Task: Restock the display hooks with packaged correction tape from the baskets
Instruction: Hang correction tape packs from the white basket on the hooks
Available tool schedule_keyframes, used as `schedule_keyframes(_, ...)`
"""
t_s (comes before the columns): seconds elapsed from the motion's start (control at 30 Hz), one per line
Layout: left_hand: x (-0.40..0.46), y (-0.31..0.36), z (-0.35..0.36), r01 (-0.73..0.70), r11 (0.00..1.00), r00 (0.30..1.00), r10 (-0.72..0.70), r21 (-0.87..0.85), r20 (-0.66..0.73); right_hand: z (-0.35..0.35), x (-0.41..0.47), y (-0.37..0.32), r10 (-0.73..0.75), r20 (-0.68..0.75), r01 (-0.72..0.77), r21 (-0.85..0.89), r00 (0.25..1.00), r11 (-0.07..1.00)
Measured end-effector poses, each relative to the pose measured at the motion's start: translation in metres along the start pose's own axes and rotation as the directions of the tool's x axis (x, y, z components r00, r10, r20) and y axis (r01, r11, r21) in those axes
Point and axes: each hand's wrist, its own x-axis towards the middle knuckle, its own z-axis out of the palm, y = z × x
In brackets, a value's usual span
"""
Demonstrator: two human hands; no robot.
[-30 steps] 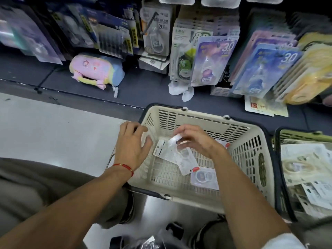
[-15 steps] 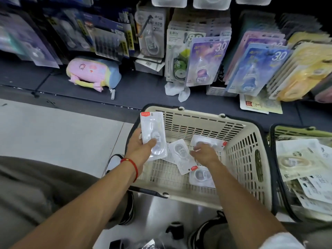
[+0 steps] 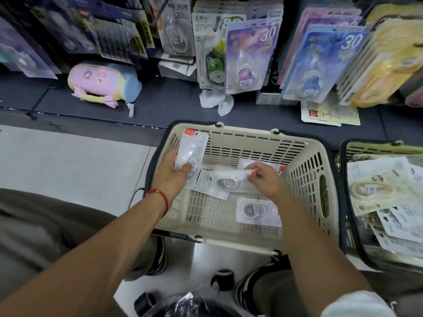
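A cream basket [image 3: 304, 156] stands on the floor below the display. My left hand [image 3: 172, 177] grips an upright clear correction tape pack [image 3: 191, 149] with a red tab over the basket's left rim. Inside the basket my right hand [image 3: 265, 181] pinches a second pack [image 3: 226, 180] by its red-tabbed end and holds it lifted, blurred. Another pack [image 3: 257, 211] lies flat on the basket floor, and one more pack [image 3: 246, 163] lies against the far wall. Hanging correction tape packs [image 3: 250, 58] fill the hooks above.
A green basket [image 3: 377, 147] at the right is piled with packaged goods. On the dark shelf base lie a pink plush pouch [image 3: 103, 84], crumpled white paper [image 3: 216, 101] and a loose card [image 3: 329, 113]. My knees and shoes are at the bottom.
My left hand took a pack and raised it upright over the basket's left rim. My right hand went from reaching toward the basket's far wall to pinching another pack and lifting it.
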Motion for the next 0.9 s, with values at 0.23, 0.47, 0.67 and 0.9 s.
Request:
schedule_keyframes(0.23, -0.002, 0.009, 0.041, 0.054, 0.994, 0.989, -0.067, 0.095, 0.134, -0.041, -0.026, -0.058, -0.104, 0.187, 0.08, 0.133, 0.977, 0.988)
schedule_keyframes(0.47, -0.016, -0.007, 0.046, 0.13, 0.976, 0.933, -0.18, 0.175, 0.312, 0.002, -0.005, -0.043, -0.151, 0.019, 0.147, 0.142, 0.988, 0.979)
schedule_keyframes(0.67, -0.002, -0.023, 0.024, 0.244, 0.951, 0.955, -0.269, 0.19, 0.122, -0.004, -0.006, 0.054, 0.314, 0.161, -0.115, -0.704, 0.936, 0.701)
schedule_keyframes(0.9, 0.001, -0.028, 0.022, 0.278, 0.947, 0.949, -0.296, 0.161, 0.103, 0.002, -0.006, 0.072, 0.299, 0.159, -0.039, -0.826, 0.941, 0.563)
